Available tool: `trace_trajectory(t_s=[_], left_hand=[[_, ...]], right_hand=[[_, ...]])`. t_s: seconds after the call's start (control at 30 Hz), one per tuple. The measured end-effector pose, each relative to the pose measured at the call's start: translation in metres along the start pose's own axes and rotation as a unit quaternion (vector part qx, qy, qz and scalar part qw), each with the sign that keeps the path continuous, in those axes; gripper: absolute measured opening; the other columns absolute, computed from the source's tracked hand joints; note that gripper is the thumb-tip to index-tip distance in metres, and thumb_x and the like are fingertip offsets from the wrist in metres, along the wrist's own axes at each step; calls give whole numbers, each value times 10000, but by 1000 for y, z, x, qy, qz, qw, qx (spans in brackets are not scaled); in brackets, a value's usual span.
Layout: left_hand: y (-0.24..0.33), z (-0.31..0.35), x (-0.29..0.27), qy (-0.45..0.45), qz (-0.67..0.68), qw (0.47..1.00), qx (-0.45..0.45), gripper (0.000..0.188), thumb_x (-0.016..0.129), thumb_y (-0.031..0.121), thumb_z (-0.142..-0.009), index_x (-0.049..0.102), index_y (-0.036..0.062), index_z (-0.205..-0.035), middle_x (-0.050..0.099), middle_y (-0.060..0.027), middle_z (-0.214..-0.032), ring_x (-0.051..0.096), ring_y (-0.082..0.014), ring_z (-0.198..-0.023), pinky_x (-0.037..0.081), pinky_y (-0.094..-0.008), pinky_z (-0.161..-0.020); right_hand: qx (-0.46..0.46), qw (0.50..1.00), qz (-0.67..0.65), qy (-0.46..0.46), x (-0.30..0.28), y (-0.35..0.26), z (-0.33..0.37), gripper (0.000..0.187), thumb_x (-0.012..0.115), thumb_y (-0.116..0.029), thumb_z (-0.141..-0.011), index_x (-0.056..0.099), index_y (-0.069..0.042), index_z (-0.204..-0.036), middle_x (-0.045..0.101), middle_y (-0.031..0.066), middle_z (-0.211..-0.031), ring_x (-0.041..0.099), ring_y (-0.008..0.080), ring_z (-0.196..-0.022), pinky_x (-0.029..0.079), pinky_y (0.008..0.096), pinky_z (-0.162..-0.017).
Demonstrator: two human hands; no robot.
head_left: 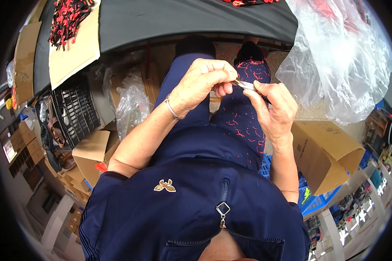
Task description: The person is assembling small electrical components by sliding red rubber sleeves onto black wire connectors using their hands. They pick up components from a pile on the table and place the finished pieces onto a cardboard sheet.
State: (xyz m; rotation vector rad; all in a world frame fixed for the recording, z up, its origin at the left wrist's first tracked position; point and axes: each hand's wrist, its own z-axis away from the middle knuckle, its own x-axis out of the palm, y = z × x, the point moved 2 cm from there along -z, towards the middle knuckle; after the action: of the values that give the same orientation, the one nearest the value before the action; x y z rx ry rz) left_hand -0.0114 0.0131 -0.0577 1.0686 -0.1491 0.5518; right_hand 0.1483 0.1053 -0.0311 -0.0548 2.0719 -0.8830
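I see one small dark piece (236,82) above the right trouser leg (244,122), pinched in the left hand (200,85), presumably to steady it; the right hand's (278,106) grip is closed around one pale-tipped tool (247,85), apparently for control; two red-and-black piles (69,21), pieces uncountable, occupy the desk (170,17); one lies on a cardboard sheet (76,61), seemingly to contain it.

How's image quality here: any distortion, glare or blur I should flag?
Head view: fisheye bending bows the edge of the black table, and the corners go black; head view: glare whitens the clear plastic bag; head view: the left hand and right hand look fairly sharp, though fine detail on the silver tool is too small to judge.
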Motion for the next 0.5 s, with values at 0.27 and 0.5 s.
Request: trace_trajectory(t_s=[0.27,0.5], left_hand=[[0,-6,0,1,20,1000,-7,157,582,192,-863,621,45,-825,595,-3,-656,528,-43,-573,410,-183,-534],[-1,-7,-9,21,22,1000,2,142,601,170,-874,630,40,-826,604,-5,-668,556,-55,-591,439,-188,-558]], right_hand=[[61,996,-61,13,2,4,-4,199,791,-117,-677,639,-50,-787,601,38,-654,536,178,-542,431,293,-491],[106,991,-78,5,6,2,-11,168,767,-57,-723,640,-21,-826,619,67,-686,572,130,-583,443,247,-529]])
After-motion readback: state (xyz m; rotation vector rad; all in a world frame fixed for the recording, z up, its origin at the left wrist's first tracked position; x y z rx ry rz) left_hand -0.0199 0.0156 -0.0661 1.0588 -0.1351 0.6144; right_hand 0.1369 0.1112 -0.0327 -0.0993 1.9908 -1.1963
